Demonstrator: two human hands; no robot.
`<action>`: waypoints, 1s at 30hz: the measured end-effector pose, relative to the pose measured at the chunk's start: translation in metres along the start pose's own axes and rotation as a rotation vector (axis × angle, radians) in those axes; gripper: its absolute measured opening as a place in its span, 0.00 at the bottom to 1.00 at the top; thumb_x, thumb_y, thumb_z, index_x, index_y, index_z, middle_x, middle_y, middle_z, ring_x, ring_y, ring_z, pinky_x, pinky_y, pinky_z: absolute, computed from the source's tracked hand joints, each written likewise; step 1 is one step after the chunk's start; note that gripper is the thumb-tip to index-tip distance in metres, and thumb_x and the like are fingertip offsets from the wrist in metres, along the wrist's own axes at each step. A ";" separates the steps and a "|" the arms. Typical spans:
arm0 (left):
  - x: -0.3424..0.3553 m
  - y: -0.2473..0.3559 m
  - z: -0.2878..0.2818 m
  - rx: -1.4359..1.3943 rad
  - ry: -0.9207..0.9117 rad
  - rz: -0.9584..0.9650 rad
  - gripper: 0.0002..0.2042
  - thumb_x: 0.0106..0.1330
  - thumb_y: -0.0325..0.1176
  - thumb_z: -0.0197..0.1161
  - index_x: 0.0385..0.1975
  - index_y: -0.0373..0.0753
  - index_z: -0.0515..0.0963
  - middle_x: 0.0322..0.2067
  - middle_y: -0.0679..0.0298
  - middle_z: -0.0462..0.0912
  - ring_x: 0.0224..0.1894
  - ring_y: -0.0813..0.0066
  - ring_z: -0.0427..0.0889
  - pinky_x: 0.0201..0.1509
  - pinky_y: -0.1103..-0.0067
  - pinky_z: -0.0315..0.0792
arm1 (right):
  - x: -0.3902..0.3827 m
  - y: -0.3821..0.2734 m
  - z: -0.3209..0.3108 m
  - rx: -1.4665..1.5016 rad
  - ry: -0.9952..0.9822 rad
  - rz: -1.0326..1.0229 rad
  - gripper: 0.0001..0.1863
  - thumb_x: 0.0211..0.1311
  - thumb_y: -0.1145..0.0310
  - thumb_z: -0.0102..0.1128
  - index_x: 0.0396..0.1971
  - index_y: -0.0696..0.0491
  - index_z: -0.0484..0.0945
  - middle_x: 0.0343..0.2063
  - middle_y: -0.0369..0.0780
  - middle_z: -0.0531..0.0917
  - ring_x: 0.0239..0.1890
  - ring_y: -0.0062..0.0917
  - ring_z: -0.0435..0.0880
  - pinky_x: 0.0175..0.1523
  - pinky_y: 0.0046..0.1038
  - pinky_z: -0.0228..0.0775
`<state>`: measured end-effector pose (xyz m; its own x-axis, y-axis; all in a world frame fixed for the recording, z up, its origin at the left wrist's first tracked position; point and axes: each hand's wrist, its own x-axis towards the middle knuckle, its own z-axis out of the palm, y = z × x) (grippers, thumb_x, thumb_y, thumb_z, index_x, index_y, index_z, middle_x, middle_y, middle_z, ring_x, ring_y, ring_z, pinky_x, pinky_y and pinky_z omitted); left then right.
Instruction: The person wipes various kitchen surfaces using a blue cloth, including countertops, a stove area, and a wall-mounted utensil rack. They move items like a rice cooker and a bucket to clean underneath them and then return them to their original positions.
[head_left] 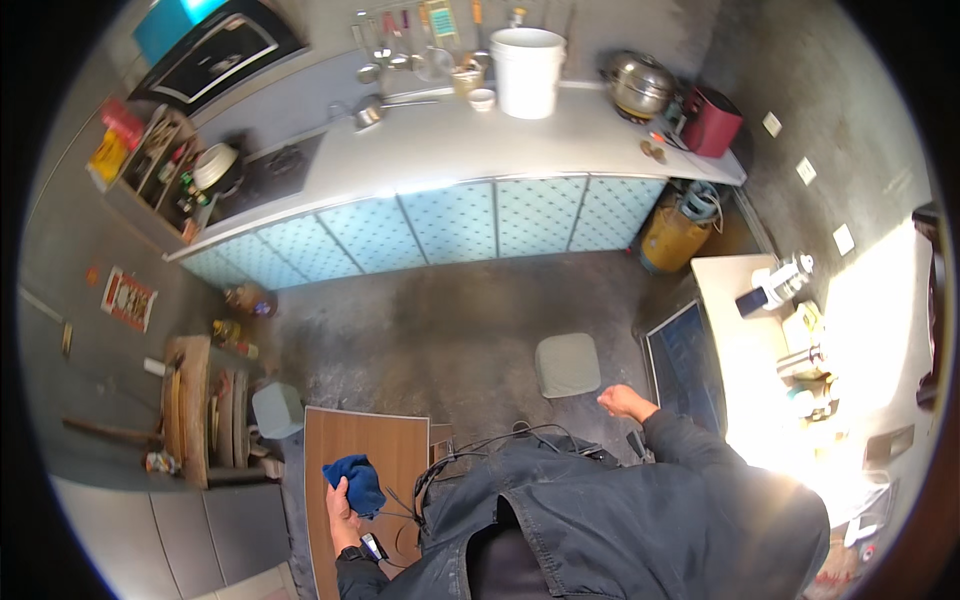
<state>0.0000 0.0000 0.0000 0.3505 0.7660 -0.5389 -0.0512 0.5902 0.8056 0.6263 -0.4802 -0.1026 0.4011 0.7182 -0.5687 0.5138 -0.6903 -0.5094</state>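
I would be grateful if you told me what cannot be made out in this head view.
Head view, left hand: most fingers are hidden behind the blue cloth.
Head view, right hand: its curled fingers hide whether it holds anything.
Head view, wooden table: cut off by the lower edge.
Head view, side table: glare washes out some things on it.

Deep-blue crumpled fabric cloth [364, 482], bunched into a soft lump, gripped by the left hand [343, 514] at its left edge, over the brown rectangular wood-look tabletop [365, 435], contact there unclear
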 end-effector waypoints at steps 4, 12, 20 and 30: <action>0.073 -0.003 0.109 0.010 -0.120 -0.007 0.25 0.77 0.34 0.68 0.72 0.40 0.74 0.60 0.56 0.85 0.59 0.56 0.87 0.65 0.61 0.83 | 0.042 0.067 -0.080 0.003 0.141 0.088 0.16 0.74 0.57 0.62 0.39 0.55 0.89 0.30 0.42 0.90 0.33 0.32 0.90 0.42 0.39 0.82; 0.184 0.110 0.254 0.289 -0.280 -0.093 0.21 0.76 0.34 0.70 0.66 0.39 0.78 0.56 0.59 0.88 0.55 0.60 0.89 0.60 0.62 0.85 | 0.070 0.011 -0.133 0.979 0.311 0.337 0.21 0.82 0.50 0.61 0.43 0.55 0.89 0.35 0.40 0.92 0.36 0.31 0.91 0.42 0.41 0.85; 0.290 0.236 0.561 0.709 -0.858 0.163 0.22 0.75 0.33 0.69 0.66 0.36 0.79 0.58 0.57 0.87 0.57 0.60 0.88 0.62 0.66 0.83 | 0.136 -0.123 -0.316 1.661 0.084 -0.028 0.36 0.83 0.46 0.59 0.70 0.66 0.72 0.65 0.59 0.81 0.64 0.51 0.86 0.65 0.51 0.83; 0.304 0.232 0.920 1.149 -1.848 0.954 0.26 0.73 0.33 0.72 0.70 0.38 0.78 0.67 0.49 0.81 0.63 0.46 0.83 0.66 0.63 0.80 | 0.356 -0.170 -0.415 2.237 0.019 -0.549 0.44 0.78 0.26 0.43 0.72 0.50 0.75 0.65 0.47 0.83 0.66 0.44 0.83 0.71 0.56 0.74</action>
<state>0.9547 0.1359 0.2497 0.7236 -0.6844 0.0893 -0.5302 -0.4685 0.7067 0.9967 -0.0706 0.0498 0.5766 0.7974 -0.1780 -0.8121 0.5355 -0.2320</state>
